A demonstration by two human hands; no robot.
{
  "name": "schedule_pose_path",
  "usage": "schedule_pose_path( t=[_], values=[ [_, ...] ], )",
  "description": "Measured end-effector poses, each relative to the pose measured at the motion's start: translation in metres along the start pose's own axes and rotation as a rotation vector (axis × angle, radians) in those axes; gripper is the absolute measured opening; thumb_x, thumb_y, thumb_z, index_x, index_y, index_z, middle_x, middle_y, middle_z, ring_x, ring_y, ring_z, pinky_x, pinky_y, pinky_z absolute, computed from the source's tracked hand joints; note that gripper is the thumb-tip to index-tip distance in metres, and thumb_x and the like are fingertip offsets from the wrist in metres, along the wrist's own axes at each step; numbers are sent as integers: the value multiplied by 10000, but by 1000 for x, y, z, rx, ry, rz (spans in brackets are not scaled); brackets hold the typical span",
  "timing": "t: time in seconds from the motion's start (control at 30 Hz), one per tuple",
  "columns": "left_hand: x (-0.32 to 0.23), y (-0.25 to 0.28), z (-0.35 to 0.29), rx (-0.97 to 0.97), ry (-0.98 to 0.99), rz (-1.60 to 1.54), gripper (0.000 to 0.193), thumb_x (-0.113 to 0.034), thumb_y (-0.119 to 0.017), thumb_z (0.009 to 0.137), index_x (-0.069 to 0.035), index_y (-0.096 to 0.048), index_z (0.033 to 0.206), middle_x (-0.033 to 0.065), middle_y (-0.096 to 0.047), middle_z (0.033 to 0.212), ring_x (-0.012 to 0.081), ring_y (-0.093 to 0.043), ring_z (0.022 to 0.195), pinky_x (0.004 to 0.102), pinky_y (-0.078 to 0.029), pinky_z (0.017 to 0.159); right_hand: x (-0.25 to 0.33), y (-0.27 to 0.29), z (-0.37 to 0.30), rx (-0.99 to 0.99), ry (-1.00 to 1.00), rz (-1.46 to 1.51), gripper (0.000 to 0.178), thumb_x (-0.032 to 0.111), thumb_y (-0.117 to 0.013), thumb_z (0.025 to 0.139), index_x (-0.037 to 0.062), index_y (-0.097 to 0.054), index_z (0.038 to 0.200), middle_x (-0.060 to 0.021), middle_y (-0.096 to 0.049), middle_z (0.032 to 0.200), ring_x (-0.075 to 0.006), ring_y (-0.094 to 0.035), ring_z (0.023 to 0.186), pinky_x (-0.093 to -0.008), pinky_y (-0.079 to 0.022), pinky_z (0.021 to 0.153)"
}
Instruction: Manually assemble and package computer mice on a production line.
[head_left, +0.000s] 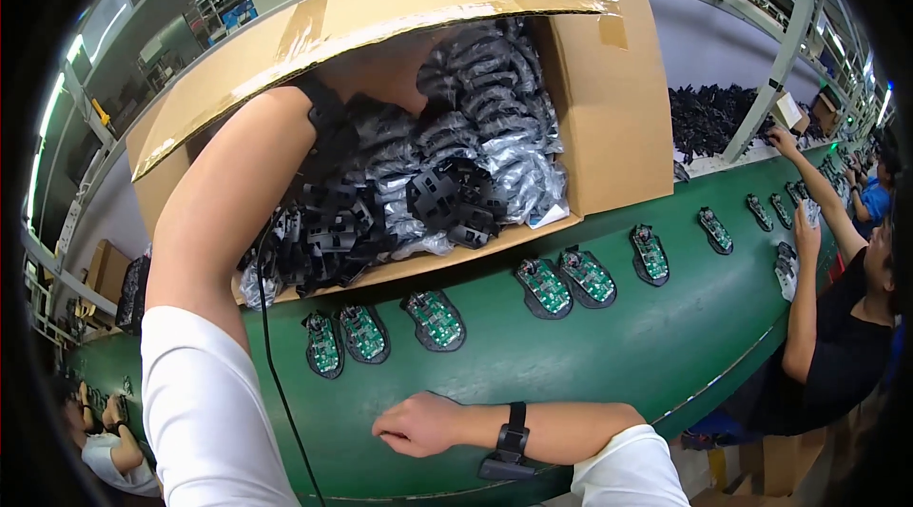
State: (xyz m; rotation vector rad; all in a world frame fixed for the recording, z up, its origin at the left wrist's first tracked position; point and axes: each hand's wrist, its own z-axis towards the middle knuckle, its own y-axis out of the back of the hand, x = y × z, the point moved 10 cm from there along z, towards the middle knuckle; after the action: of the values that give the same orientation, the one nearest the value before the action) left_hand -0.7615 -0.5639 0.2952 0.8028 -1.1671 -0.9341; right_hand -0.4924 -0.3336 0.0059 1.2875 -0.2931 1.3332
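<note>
My left arm reaches over the near side of a large open cardboard box (pixel 618 107). Deep in the box, my left hand (pixel 392 79) is in shadow beside stacked clear plastic bags of black parts (pixel 495 117); its fingers are hidden. Loose black plastic parts (pixel 447 198) lie on the bags nearer to me. My right hand (pixel 418 423) rests low over the green conveyor belt (pixel 514 369), its fingers curled closed with nothing showing in them. Ahead of it sits a green circuit board in a black oval shell (pixel 436 321), one of several in a row.
A thin black cord (pixel 271 355) hangs along my left arm. At the right, a co-worker (pixel 837 317) reaches across the belt to a heap of black parts (pixel 709 117) near a metal post (pixel 775 69). Another person (pixel 114 450) works at the lower left.
</note>
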Motion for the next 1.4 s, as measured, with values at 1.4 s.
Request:
schedule_pose_path(
  t=[1.4],
  values=[
    [-25, 116, -120, -448, 274, 346, 699, -187, -803, 701, -337, -628, 1361, 83, -541, 1383, 401, -619, 1051, 459, -603, 849, -9, 31, -22, -78, -64, 102, 166, 131, -622, 903, 62, -715, 1023, -105, -738, 867, -308, -705, 734, -419, -562, 667]
  ],
)
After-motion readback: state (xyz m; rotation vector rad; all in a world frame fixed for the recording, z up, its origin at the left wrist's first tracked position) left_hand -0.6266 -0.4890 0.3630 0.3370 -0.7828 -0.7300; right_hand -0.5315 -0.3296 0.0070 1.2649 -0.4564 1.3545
